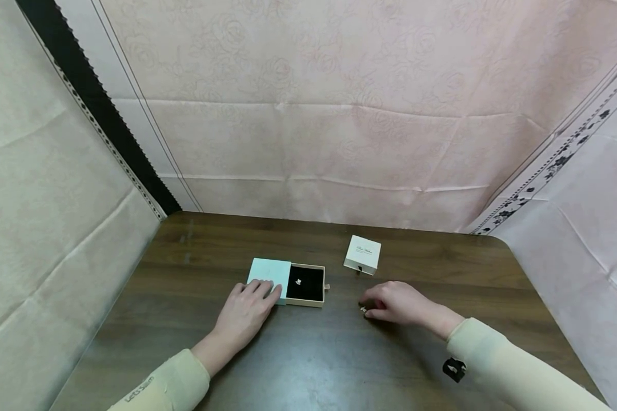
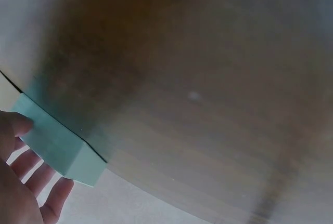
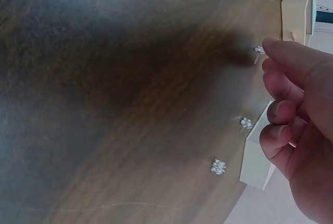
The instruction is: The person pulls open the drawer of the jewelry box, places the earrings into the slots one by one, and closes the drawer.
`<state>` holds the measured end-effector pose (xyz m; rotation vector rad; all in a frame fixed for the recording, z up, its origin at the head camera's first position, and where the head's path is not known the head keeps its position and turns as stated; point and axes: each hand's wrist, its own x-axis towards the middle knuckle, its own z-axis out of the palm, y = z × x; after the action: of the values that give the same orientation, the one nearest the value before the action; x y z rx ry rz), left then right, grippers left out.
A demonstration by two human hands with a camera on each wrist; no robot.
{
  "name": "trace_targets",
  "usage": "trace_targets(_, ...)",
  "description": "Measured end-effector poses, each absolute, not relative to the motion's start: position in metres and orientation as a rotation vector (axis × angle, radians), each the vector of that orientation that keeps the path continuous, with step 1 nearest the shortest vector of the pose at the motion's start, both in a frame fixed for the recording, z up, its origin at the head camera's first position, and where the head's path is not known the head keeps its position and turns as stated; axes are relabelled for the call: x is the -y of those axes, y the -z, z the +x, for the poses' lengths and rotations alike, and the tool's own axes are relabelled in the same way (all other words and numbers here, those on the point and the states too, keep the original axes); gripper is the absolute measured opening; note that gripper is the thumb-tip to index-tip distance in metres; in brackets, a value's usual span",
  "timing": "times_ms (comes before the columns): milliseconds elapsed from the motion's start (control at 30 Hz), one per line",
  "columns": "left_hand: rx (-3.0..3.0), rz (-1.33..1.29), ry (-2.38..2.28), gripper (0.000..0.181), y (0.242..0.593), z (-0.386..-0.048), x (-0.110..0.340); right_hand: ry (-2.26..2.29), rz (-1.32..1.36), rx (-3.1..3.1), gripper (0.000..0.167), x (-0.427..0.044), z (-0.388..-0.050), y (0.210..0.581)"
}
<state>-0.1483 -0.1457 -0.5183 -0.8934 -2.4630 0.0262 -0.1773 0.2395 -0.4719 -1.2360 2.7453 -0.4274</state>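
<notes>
My left hand [image 1: 245, 313] rests its fingertips on the teal sleeve [image 1: 268, 273] of a jewelry box; in the left wrist view the thumb touches the sleeve [image 2: 57, 141]. The box's cream drawer [image 1: 305, 303] is partly pulled out to the right, with a small shiny stud [image 1: 298, 281] on its black lining. To the right, my right hand [image 1: 398, 303] pinches a small flower-shaped stud [image 3: 259, 50] between thumb and index fingertips, close above the table. Two more flower-shaped studs [image 3: 246, 123] [image 3: 218, 167] show beside the curled fingers in the right wrist view.
A small closed white box [image 1: 363, 254] with a dark pull tab stands behind my right hand. Pale patterned cloth [image 1: 313, 142] hangs behind the brown wooden table [image 1: 226, 234] and at both sides. A black item [image 1: 454, 369] hangs at my right sleeve.
</notes>
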Motion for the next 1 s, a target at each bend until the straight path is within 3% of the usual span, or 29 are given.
trace_targets(533, 2.479, -0.898, -0.031, 0.044, 0.516, -0.148, 0.144, 0.369, -1.310, -2.818, 0.010, -0.238, -0.179, 0.484)
trace_targets(1000, 2.483, -0.897, -0.037, 0.043, 0.517, -0.148, 0.145, 0.368, -1.302, -2.830, 0.013, -0.236, -0.181, 0.486)
